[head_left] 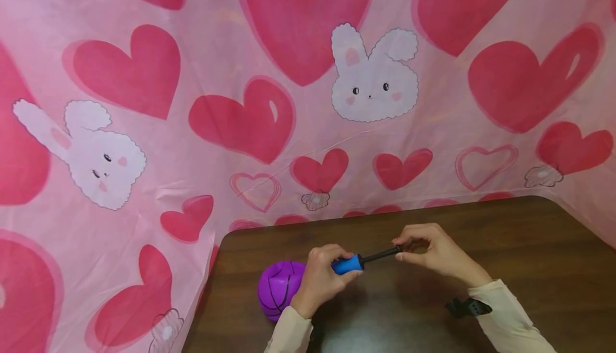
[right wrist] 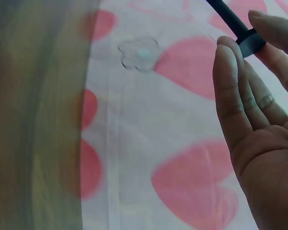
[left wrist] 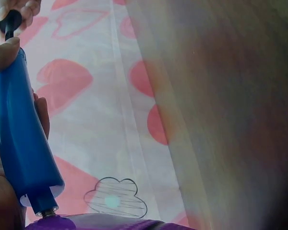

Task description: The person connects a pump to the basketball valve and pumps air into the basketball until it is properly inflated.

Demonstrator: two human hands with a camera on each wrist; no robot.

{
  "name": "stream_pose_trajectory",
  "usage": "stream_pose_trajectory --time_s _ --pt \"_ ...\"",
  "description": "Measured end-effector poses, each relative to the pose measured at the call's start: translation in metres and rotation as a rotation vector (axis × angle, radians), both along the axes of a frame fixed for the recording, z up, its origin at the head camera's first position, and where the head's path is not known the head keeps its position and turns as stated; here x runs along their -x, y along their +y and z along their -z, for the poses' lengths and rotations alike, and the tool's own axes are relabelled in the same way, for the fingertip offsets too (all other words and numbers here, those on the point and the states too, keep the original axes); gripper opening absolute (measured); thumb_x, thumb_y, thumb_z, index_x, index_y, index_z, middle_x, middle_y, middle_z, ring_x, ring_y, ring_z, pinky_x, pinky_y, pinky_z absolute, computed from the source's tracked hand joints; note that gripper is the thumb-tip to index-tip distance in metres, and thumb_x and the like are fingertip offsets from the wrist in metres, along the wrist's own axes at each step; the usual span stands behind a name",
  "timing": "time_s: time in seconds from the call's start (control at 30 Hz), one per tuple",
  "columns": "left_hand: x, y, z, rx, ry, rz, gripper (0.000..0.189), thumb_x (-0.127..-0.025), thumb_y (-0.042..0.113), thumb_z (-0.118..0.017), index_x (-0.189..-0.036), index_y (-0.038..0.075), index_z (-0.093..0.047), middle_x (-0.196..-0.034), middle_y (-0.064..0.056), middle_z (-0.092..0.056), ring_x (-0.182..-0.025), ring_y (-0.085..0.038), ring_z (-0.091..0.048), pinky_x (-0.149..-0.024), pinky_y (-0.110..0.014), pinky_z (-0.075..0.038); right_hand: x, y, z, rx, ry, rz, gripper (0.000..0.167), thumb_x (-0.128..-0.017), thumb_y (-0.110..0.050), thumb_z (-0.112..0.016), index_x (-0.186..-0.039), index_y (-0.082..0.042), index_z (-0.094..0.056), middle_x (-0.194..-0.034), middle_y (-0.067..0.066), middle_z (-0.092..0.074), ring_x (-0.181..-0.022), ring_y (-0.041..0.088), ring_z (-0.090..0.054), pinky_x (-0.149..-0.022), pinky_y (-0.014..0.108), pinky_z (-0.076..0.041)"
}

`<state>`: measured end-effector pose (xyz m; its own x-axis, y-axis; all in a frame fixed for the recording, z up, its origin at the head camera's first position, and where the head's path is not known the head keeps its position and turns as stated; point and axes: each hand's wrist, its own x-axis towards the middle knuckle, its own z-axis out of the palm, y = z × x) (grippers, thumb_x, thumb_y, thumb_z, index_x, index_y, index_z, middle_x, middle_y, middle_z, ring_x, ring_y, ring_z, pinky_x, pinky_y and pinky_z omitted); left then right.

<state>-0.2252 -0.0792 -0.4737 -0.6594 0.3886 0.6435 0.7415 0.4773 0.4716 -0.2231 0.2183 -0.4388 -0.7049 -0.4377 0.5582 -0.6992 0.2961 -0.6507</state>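
Observation:
A blue hand pump (head_left: 347,265) lies slantwise above the table, gripped round its barrel by my left hand (head_left: 320,278). Its thin black rod (head_left: 381,254) is drawn out toward the right. My right hand (head_left: 440,254) pinches the small black end knob (right wrist: 252,43) between thumb and fingers, as the right wrist view shows. Behind the left hand is a purple ball (head_left: 279,291) with black lines and a dented top. In the left wrist view, the metal tip (left wrist: 47,212) at the barrel's lower end meets the ball's purple surface.
A dark brown wooden table (head_left: 399,326) with rounded corners lies under the hands. A pink cloth (head_left: 216,48) with red hearts and white rabbits hangs behind it and along both sides. A black strap piece (head_left: 464,307) is at the right sleeve.

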Motion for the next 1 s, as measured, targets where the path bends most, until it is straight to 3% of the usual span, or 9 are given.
stream_pose_trajectory --time_s 0.2,0.4,0.63,0.83,1.0 --pt "0.0 -0.003 -0.003 -0.007 -0.012 0.0 0.031 -0.073 0.027 -0.097 -0.095 0.014 -0.079 -0.091 0.002 -0.079 -0.081 -0.007 -0.073 -0.078 -0.021 -0.061 -0.001 0.021 -0.009 0.019 -0.028 0.017 0.031 -0.08 0.005 -0.085 -0.104 -0.015 -0.08 -0.09 0.0 -0.078 -0.077 0.007 -0.071 -0.067 0.024 -0.058" --pt "0.0 -0.003 -0.003 -0.016 -0.003 0.0 0.031 -0.072 0.025 -0.097 -0.094 0.013 -0.079 -0.09 0.002 -0.079 -0.08 -0.006 -0.073 -0.078 -0.02 -0.061 0.001 0.023 -0.008 0.044 -0.034 -0.009 0.03 -0.081 0.007 -0.083 -0.104 -0.012 -0.08 -0.091 0.002 -0.079 -0.078 0.007 -0.072 -0.067 0.024 -0.058" --pt "0.0 -0.002 0.0 -0.032 -0.034 0.037 0.031 -0.073 0.024 -0.096 -0.095 0.011 -0.079 -0.09 0.0 -0.079 -0.079 -0.006 -0.073 -0.078 -0.019 -0.06 -0.002 -0.005 0.004 0.078 -0.046 -0.022 0.029 -0.08 0.002 -0.085 -0.105 -0.011 -0.081 -0.085 0.003 -0.075 -0.073 0.007 -0.065 -0.063 0.026 -0.058" --pt "0.0 0.002 0.003 -0.015 -0.004 0.039 0.032 -0.069 0.023 -0.099 -0.091 0.011 -0.079 -0.086 0.001 -0.078 -0.077 -0.004 -0.071 -0.075 -0.017 -0.059 -0.001 -0.038 0.023 0.09 0.002 -0.057 0.027 -0.079 -0.001 -0.087 -0.103 -0.01 -0.081 -0.084 0.004 -0.075 -0.073 0.003 -0.064 -0.063 0.025 -0.059" --pt "-0.002 0.005 0.003 -0.007 -0.009 0.038 0.032 -0.068 0.023 -0.1 -0.09 0.012 -0.079 -0.083 0.002 -0.077 -0.076 -0.001 -0.069 -0.073 -0.014 -0.057 -0.002 -0.047 0.03 0.08 -0.004 -0.054 0.026 -0.079 -0.004 -0.088 -0.103 -0.012 -0.081 -0.085 0.001 -0.075 -0.072 0.0 -0.064 -0.062 0.025 -0.058"
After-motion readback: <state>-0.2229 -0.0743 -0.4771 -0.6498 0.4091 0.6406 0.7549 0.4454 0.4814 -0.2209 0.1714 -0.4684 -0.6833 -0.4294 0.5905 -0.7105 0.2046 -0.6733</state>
